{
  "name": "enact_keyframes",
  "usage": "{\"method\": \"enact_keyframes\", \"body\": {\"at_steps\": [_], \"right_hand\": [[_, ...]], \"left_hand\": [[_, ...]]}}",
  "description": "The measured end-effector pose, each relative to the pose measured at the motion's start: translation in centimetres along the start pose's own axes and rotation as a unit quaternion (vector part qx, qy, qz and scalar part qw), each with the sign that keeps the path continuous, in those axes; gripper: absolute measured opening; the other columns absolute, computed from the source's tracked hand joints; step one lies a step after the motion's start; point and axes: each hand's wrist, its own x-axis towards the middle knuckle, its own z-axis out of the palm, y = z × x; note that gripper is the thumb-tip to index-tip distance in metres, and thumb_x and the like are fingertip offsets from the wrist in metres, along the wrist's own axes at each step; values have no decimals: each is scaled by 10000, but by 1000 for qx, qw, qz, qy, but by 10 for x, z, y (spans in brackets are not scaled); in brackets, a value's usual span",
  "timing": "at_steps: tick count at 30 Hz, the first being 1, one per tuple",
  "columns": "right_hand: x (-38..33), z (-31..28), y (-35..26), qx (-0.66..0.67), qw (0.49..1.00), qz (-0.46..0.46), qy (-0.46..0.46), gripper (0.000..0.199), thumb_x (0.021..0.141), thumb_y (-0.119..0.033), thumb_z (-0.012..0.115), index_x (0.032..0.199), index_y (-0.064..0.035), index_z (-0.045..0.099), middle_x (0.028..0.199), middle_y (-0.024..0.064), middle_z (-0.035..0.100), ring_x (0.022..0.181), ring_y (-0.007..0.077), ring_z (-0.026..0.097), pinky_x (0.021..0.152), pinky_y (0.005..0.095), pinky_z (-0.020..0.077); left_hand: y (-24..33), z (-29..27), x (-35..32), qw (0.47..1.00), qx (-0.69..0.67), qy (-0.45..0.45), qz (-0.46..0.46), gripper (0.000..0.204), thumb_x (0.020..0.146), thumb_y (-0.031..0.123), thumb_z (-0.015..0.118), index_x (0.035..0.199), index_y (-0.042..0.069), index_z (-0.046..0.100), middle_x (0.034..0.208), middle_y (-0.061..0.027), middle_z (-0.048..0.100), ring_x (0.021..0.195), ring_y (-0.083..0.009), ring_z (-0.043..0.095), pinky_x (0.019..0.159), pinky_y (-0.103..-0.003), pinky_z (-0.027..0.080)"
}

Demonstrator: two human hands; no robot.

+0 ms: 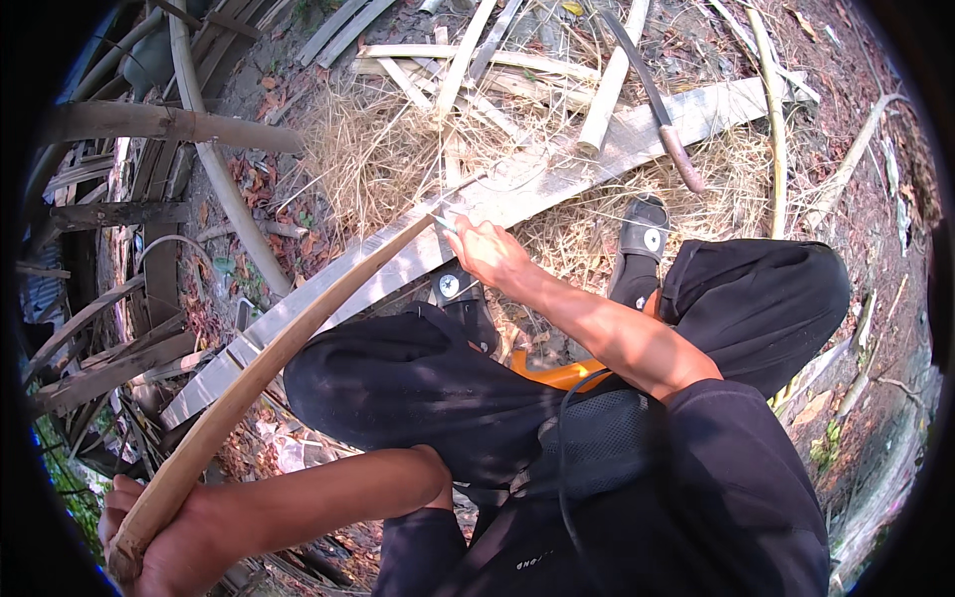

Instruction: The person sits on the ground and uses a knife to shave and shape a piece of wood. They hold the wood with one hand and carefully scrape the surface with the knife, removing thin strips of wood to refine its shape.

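Note:
My left hand (154, 527) is closed round the near end of a long tan wooden slat (298, 333), at the lower left. The slat runs up and away to the middle of the view. At its far end my right hand (487, 249) is closed, fingers pinched on a small pale, pointed thing too small to name, which touches or nearly touches the slat's tip. Beneath the slat and my right hand lies a long grey plank (537, 179), set slantwise. Farther right, a machete (680, 159) with a brown wooden handle leans across the plank.
Dry straw (358, 149) covers the ground around the plank. Beyond it lie several wood strips and a round pole (612, 85). A pile of boards and poles (149, 214) stands at left. My sandalled feet (645, 234) are near the plank, with something orange (562, 373) under me.

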Motion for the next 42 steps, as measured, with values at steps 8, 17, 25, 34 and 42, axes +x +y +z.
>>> {"method": "enact_keyframes", "body": {"at_steps": [8, 17, 25, 34, 42], "right_hand": [[6, 9, 19, 0, 999, 33, 23, 353, 934, -323, 388, 995, 10, 487, 874, 238, 629, 879, 381, 616, 771, 454, 494], [-4, 9, 31, -14, 980, -173, 97, 247, 934, -218, 419, 1010, 17, 416, 711, 248, 581, 707, 407, 605, 626, 459, 497], [-36, -5, -6, -2, 979, -160, 123, 180, 936, -189, 435, 994, -18, 428, 601, 202, 547, 540, 362, 568, 508, 456, 469], [-22, 35, 51, -86, 989, -64, 104, 291, 937, -195, 380, 1123, 28, 390, 693, 225, 590, 658, 392, 610, 614, 455, 507], [-25, 29, 5, -11, 994, -56, 96, 361, 933, -221, 424, 1154, 59, 372, 743, 252, 583, 663, 405, 595, 608, 498, 481]], "left_hand": [[18, 6, -13, 998, 49, -46, -22, 337, 750, 245, 439, 571, -27, 527, 521, -136, 495, 438, -206, 481, 509, -321, 462], [28, 11, -21, 993, 46, -16, -107, 376, 775, 286, 360, 516, 28, 447, 515, -60, 405, 460, -166, 395, 501, -270, 362], [1, -33, 15, 925, -234, -240, -177, 272, 685, 216, 411, 474, 44, 407, 448, -70, 339, 385, -158, 300, 442, -286, 279], [31, -2, -19, 992, -36, -79, -89, 368, 773, 281, 411, 548, 0, 491, 529, -119, 481, 443, -200, 465, 465, -322, 421], [19, 0, -18, 998, 30, -25, -55, 398, 800, 255, 419, 555, -47, 504, 587, -160, 532, 499, -252, 551, 477, -348, 527]]}}
